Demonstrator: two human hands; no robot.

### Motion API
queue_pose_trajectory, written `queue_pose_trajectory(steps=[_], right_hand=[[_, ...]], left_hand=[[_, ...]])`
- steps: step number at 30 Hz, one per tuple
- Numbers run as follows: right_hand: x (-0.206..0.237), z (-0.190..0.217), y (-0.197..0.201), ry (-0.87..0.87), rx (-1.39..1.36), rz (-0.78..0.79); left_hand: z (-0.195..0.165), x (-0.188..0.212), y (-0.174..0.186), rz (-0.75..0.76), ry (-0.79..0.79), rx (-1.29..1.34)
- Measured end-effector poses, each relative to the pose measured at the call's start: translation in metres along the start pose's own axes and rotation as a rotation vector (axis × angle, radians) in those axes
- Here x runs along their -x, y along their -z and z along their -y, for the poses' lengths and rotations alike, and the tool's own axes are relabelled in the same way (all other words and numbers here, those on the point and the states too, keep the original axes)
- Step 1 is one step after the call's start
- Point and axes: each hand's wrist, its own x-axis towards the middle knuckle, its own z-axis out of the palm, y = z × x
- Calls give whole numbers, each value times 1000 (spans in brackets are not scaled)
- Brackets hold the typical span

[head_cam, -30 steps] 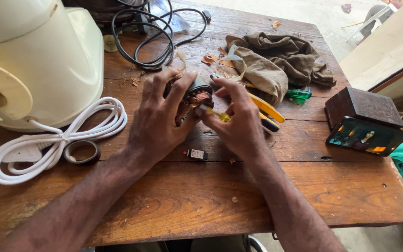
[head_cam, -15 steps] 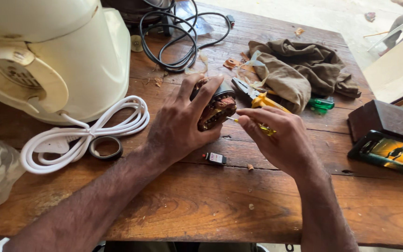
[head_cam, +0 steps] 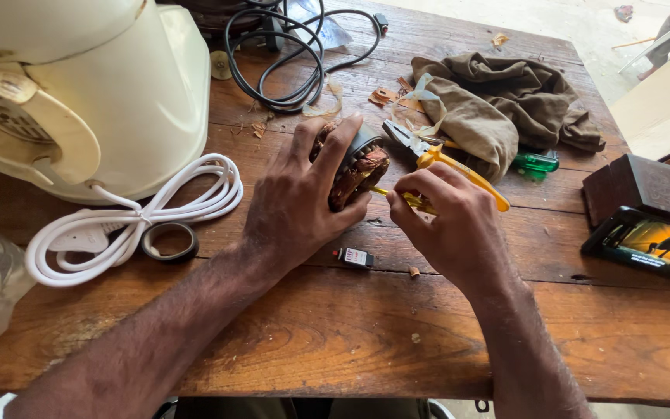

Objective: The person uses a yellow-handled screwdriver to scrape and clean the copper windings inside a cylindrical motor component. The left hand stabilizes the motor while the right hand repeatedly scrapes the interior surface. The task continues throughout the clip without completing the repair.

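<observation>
The left hand (head_cam: 292,206) wraps its fingers around a small brown motor part (head_cam: 354,171) and holds it just above the wooden worktop (head_cam: 335,341). The right hand (head_cam: 455,225) pinches a thin yellow tool (head_cam: 405,198) with its fingers pressed together, and the tip touches the motor part. Yellow pliers (head_cam: 443,161) lie just behind the hands. A white cord (head_cam: 137,217) and a ring of black tape (head_cam: 169,241) lie to the left, near a big cream machine (head_cam: 94,93). A phone (head_cam: 653,242) sits far right.
</observation>
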Motion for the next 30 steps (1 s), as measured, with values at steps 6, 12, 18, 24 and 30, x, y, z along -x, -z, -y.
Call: queue_pose_trajectory(steps=[6,12,18,24,30], right_hand=[[1,-6,1,-31,0,9],[7,-16,-2,-74,-47,-25],[4,-12,-7,-278,-164,40],[9,-13,-13,-348,-80,65],[15,-29,-20,-98,-171,-81]], left_hand=[[-3,-4,-8,-19,-7,11],[-12,-7,-14,-2,9,-13],[-21,-11,-9,-13,-2,-44],[-30,-11,-5,6,48,6],[-33,-12,-6,-9,6,-14]])
